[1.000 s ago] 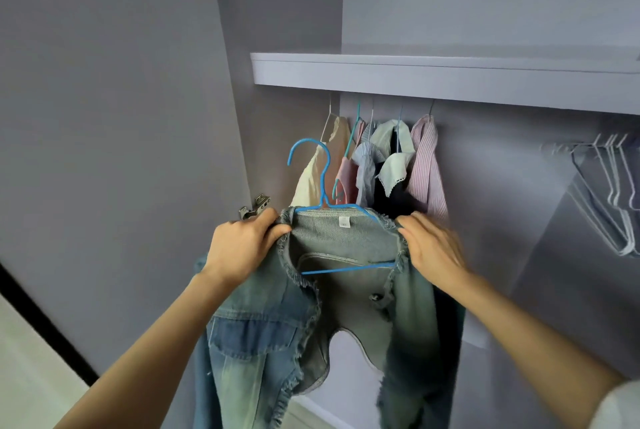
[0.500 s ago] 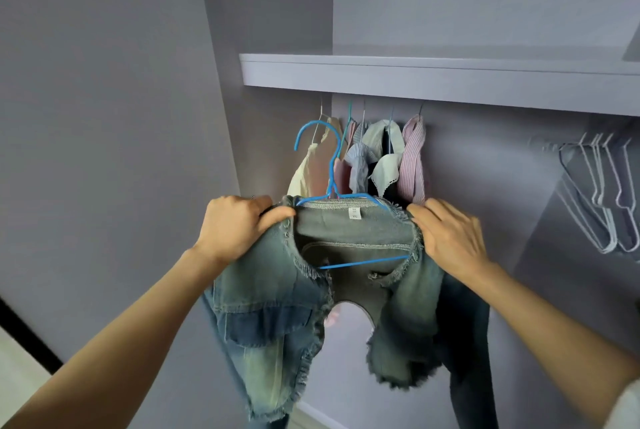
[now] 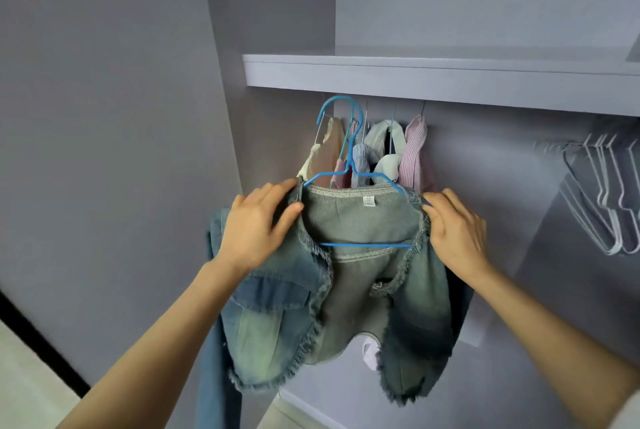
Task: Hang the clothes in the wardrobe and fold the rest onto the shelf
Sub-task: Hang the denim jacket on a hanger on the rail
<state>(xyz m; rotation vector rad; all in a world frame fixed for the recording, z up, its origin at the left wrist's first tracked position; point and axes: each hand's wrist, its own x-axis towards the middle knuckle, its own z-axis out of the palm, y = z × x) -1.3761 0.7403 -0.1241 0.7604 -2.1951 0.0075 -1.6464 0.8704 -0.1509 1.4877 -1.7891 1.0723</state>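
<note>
A short denim jacket (image 3: 346,293) with frayed edges hangs open-fronted on a blue wire hanger (image 3: 349,183), held up in front of the wardrobe, below the shelf (image 3: 433,77) and just ahead of the clothes already hung there. The hanger's crossbar shows inside the neck opening, under a small white label, and its hook rises above the collar, overlapping the hung garments from this angle; whether the hook reaches the rail cannot be told, since the rail is hidden under the shelf edge.

The left hand (image 3: 258,224) grips the jacket's left shoulder, thumb curled over the frayed collar edge and fingers wrapped over the denim. The right hand (image 3: 455,231) holds the right shoulder, fingers bent down over the cloth at the hanger's end. One sleeve dangles down on the left, another on the right behind the forearm.

Behind the jacket hang a cream top (image 3: 323,151), a pink garment, a pale blue and white one and a pink striped shirt (image 3: 412,151), close together on thin hangers. Well apart to the right, a bunch of bare white hangers (image 3: 602,200) hangs under the same shelf. The grey wardrobe wall (image 3: 104,117) stands to the left, with pale floor at the lower left corner.
</note>
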